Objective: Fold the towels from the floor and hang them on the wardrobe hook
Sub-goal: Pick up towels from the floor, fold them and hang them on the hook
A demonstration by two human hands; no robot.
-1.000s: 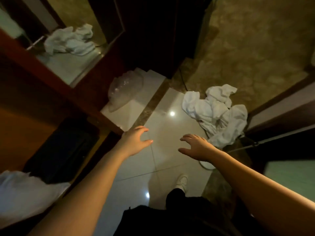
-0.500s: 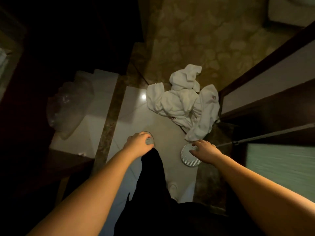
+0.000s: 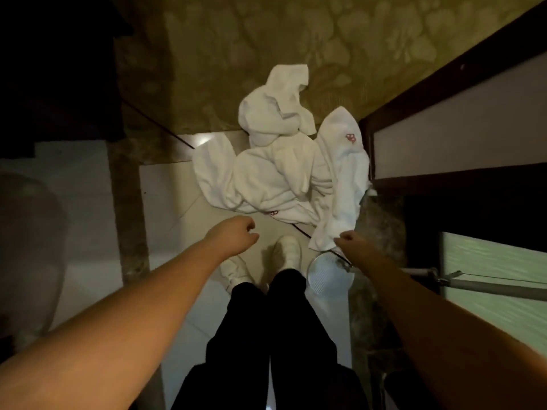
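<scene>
Towels (image 3: 281,173) lie crumpled on the floor tiles (image 3: 165,196) ahead of your shoes. Your left hand (image 3: 233,236) hangs loosely curled, holding nothing. Your right hand (image 3: 352,242) reaches the nearest towel edge; grip unclear.

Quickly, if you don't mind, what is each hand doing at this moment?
Left hand: fingers loosely curled, holding nothing.
Right hand: at the edge of the towels; whether it grips them cannot be told.

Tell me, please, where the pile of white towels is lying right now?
In the head view the white towels lie crumpled on the floor at centre, just ahead of the white shoes, beside the dark door frame on the right.
</scene>
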